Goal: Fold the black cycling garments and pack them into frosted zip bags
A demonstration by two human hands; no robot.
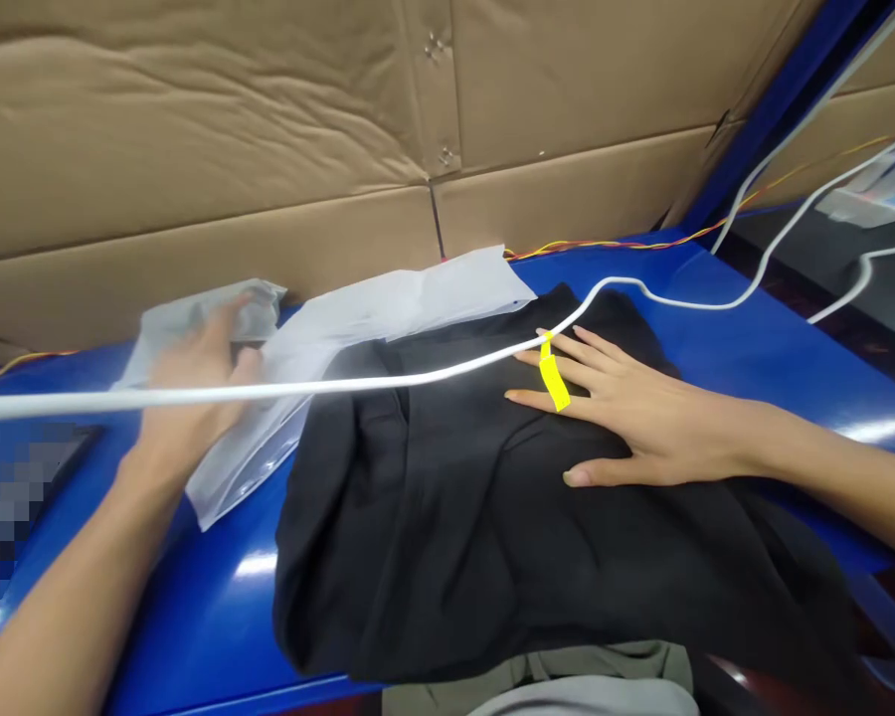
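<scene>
A black garment (447,517) lies partly folded on the blue table, its lower part hanging over the front edge. My right hand (626,408) rests flat on the garment with fingers spread, holding nothing. At the left, my left hand (198,363) is smeared by motion over a greyish plastic bag (261,316); whether its fingers grip the bag cannot be made out. A white, partly clear plastic bag (418,296) lies flat behind the garment and reaches round to its left side.
A white cable (373,385) with a yellow tag (556,383) crosses above the hands. Brown cardboard (194,119) walls the back of the blue table (216,626). Twisted red and yellow wires (612,244) run along the rear. A pixelated dark-edged object (22,497) sits at left.
</scene>
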